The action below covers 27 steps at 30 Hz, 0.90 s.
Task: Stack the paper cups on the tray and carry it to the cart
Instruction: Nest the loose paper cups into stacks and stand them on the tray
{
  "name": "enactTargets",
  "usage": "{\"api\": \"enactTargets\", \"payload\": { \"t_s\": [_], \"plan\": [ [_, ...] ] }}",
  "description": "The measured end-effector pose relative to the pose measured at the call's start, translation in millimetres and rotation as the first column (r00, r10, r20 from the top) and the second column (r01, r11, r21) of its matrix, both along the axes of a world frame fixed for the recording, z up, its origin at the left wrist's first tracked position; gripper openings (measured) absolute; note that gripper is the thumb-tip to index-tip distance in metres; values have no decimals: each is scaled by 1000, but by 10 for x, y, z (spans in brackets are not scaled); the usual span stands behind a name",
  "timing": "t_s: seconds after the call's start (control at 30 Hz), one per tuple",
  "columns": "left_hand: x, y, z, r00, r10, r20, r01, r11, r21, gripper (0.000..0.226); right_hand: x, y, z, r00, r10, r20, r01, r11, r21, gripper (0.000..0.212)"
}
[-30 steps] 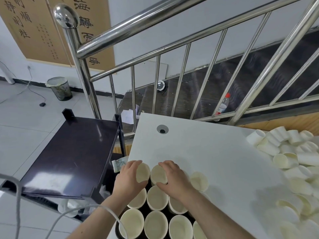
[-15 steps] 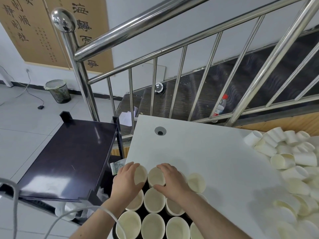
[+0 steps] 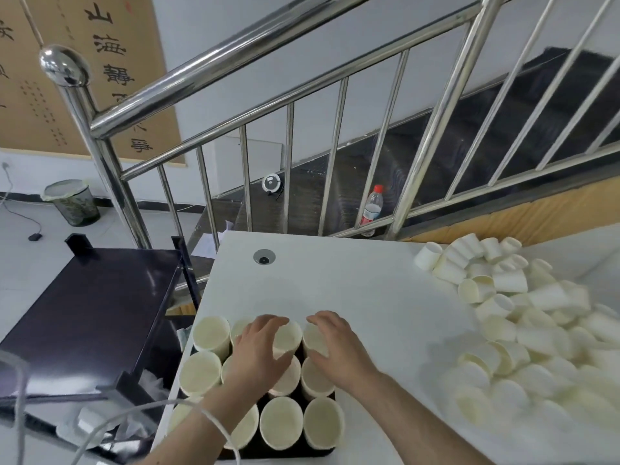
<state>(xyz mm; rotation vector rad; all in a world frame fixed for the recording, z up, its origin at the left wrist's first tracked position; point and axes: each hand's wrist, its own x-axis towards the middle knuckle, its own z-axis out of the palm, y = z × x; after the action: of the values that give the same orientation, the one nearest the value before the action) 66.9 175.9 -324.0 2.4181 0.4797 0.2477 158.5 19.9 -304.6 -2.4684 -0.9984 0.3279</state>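
Observation:
Several upright white paper cups [image 3: 281, 421] stand in rows on a black tray [image 3: 295, 452] at the near left corner of the white table [image 3: 352, 280]. My left hand [image 3: 258, 354] lies over the back rows, its fingers and thumb curved round a cup [image 3: 289, 335] in the far row. Beside it, my right hand [image 3: 339, 347] curves round the neighbouring cup [image 3: 313, 338] at the tray's far right. A heap of loose cups [image 3: 520, 313] lies on its side on the right of the table. The dark-topped cart [image 3: 84, 313] stands left of the table.
A steel stair railing [image 3: 208, 82] runs behind the table, with dark steps and a plastic bottle [image 3: 371, 209] beyond it. A waste bin [image 3: 72, 201] sits on the tiled floor at far left. A white cable [image 3: 110, 427] hangs across my left forearm.
Both hands have shifted right along the tray's far row, uncovering the far left cup. My view has swung left and the tray now shows more fully.

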Motion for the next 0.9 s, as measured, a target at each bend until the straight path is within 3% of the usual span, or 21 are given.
{"api": "enactTargets", "payload": {
  "t_s": [0.57, 0.9],
  "plan": [
    [324, -2531, 182, 979, -205, 13, 205, 979, 10, 52, 89, -2717, 88, 982, -186, 37, 186, 983, 9, 55],
    [871, -3202, 251, 960, -281, -18, 281, 959, 25, 52, 436, -3530, 86, 950, -310, 37, 310, 951, 21, 55]
  ]
}}
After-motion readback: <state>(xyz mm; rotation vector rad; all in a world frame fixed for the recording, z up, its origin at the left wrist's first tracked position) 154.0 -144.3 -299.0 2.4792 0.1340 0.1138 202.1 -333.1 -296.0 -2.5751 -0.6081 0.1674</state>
